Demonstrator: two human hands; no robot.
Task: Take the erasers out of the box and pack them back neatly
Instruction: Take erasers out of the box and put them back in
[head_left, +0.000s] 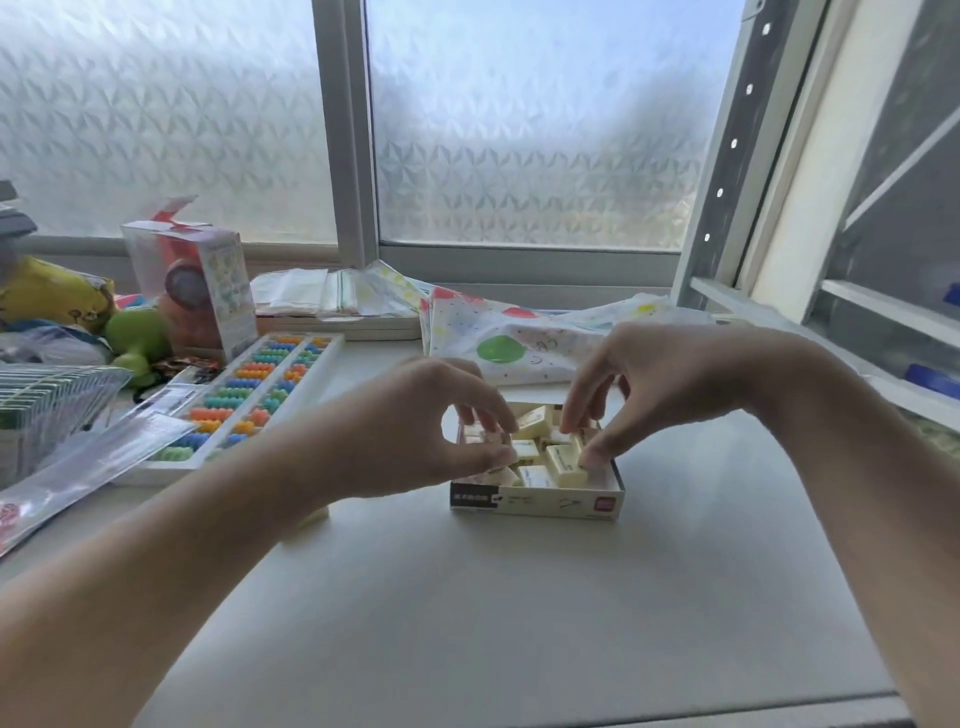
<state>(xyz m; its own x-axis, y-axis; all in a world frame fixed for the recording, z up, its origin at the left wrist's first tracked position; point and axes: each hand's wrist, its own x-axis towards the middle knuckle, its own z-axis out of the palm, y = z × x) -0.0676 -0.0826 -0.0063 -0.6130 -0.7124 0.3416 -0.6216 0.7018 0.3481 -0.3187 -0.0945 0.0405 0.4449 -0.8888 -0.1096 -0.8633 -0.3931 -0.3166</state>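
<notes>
A small open cardboard box (537, 503) stands on the pale table, holding several cream-coloured erasers (535, 423) that lie jumbled at different angles. My left hand (415, 421) hovers over the box's left side, its thumb and fingers pinching an eraser (493, 439) there. My right hand (660, 384) reaches in from the right, and its fingertips pinch an eraser (566, 470) near the box's front right corner. The hands hide part of the box's contents.
A colourful abacus (249, 400) lies left of the box. Behind it are a clear toy carton (197, 291), a green toy (136, 340) and plastic bags. A spotted cloth (519, 332) lies behind the box under the frosted window. Bare tabletop (519, 623) stretches in front.
</notes>
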